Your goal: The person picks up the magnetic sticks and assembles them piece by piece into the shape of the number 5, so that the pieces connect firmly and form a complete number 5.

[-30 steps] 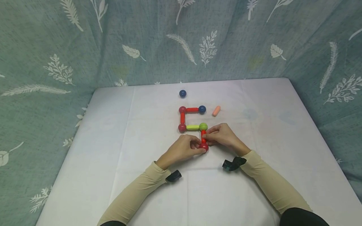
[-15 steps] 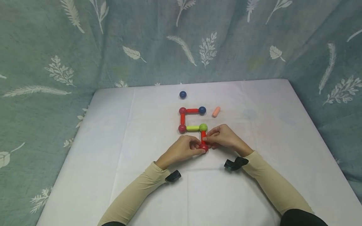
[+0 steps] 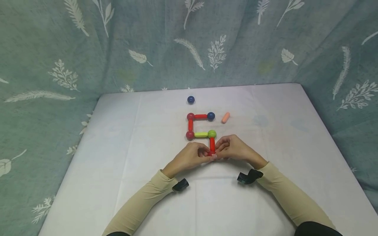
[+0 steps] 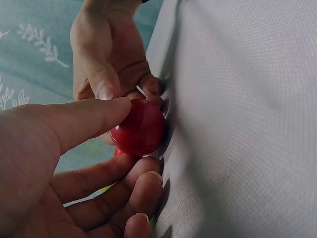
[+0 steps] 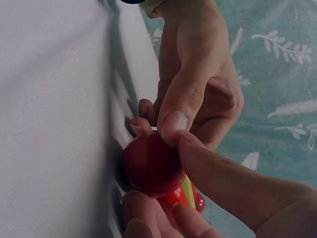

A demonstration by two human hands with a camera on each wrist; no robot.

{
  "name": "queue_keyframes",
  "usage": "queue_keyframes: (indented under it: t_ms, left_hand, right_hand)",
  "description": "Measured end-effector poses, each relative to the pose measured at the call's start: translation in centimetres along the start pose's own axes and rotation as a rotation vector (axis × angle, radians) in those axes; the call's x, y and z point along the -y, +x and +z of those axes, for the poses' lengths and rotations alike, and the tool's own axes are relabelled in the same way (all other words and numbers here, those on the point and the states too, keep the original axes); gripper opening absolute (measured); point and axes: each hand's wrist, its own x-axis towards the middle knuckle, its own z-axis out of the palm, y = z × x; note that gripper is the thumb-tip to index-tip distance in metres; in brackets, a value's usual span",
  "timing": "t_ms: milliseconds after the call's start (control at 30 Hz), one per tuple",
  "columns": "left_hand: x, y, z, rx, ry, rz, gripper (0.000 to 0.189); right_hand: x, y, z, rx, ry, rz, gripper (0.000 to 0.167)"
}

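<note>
A red ball (image 4: 143, 128) sits at the near end of a red rod (image 3: 212, 144), low on the white cloth. My left hand (image 3: 191, 157) pinches this ball between thumb and fingers. From the other side my right hand (image 3: 234, 149) holds the same ball, its thumb meeting the left thumb, as the right wrist view shows. In the head view the thumbs hide most of the ball. The rod's far end joins a green ball (image 3: 212, 133), from which a yellow-green rod (image 3: 201, 134) runs left to another red ball (image 3: 190, 135).
Farther back, a red rod (image 3: 190, 125) leads up to a red ball (image 3: 190, 116), then a red rod (image 3: 201, 116) to a blue ball (image 3: 211, 116). A loose blue ball (image 3: 191, 99) and a peach rod (image 3: 225, 117) lie apart. Behind hangs a leaf-patterned green curtain (image 3: 165, 39).
My right hand has slid from the red rod down toward me onto the red ball, its thumb now at the left thumb. The left hand has stayed on the ball.
</note>
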Motion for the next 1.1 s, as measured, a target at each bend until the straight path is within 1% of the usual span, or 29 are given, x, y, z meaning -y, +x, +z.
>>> queue_keyframes:
  t_ms: [200, 333, 400, 467, 533, 567, 633, 733, 800, 900, 1000, 1100]
  left_hand:
    - [0.1, -0.1, -0.2, 0.013, -0.010, -0.002, 0.029]
    - [0.2, -0.1, -0.7, 0.055, -0.007, -0.008, 0.028]
    - [0.2, -0.1, -1.2, 0.079, -0.002, -0.007, 0.028]
    - [0.1, 0.1, -2.0, 0.084, 0.009, -0.014, 0.031]
    - [-0.2, 0.4, -3.0, 0.065, 0.038, -0.018, 0.035]
    - [-0.4, 0.7, -3.6, 0.045, 0.051, -0.016, 0.036]
    - [-0.9, 1.4, -4.9, -0.003, 0.069, -0.016, 0.038]
    - [-1.9, 3.0, -6.6, -0.088, 0.075, -0.004, 0.038]
    - [-2.5, 4.3, -7.3, -0.151, 0.054, 0.001, 0.037]
    - [-3.2, 6.3, -7.9, -0.232, 0.025, -0.013, 0.034]
    - [-3.9, 8.2, -7.8, -0.257, -0.009, -0.040, 0.035]
    - [-4.3, 9.9, -7.5, -0.236, -0.025, -0.074, 0.036]
  right_hand:
    - [-0.3, -0.1, 0.1, 0.014, 0.005, -0.027, 0.028]
    - [-0.4, -0.1, 0.2, 0.015, -0.011, -0.033, 0.027]
    - [-0.4, -0.1, 0.2, 0.014, -0.020, -0.037, 0.026]
    - [-0.4, -0.1, 0.2, 0.012, -0.029, -0.035, 0.025]
    - [-0.4, -0.1, 0.2, 0.009, -0.035, -0.033, 0.025]
    - [-0.3, -0.2, 0.1, 0.005, -0.040, -0.028, 0.025]
    - [-0.3, -0.2, 0.1, 0.000, -0.049, -0.020, 0.025]
    - [-0.2, -0.3, 0.0, -0.006, -0.059, -0.008, 0.025]
    - [-0.2, -0.3, 0.0, -0.006, -0.063, -0.008, 0.025]
    - [-0.2, -0.2, 0.1, -0.002, -0.054, -0.013, 0.024]
    - [-0.3, -0.2, 0.3, 0.001, -0.044, -0.017, 0.024]
    - [-0.3, -0.2, 0.3, 0.002, -0.041, -0.017, 0.024]
